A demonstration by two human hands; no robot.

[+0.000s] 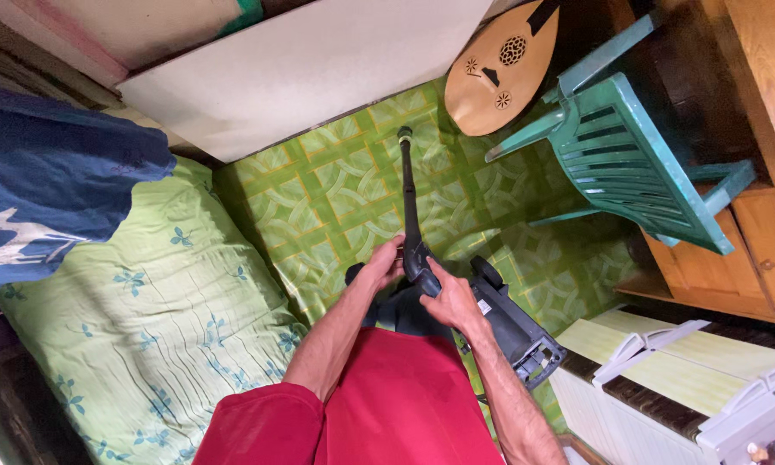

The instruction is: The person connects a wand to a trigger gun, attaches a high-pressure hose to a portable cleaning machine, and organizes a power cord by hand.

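A long black wand (408, 191) with a green-ringed tip points away from me over the green patterned floor (336, 198). My right hand (450, 299) is shut around the wand's black grip. My left hand (385, 263) touches the same grip from the left side, fingers curled against it. Below my hands sits a dark grey machine body (512, 323) with a handle at its lower right end. My red shirt fills the bottom of the view.
A bed with a light green flowered sheet (146, 310) and a blue cloth (52, 181) lies left. A green plastic chair (628, 155), a lute-like instrument (499, 73), a white board (301, 60), wooden furniture (757, 172) and a white-lidded box (680, 379) stand around.
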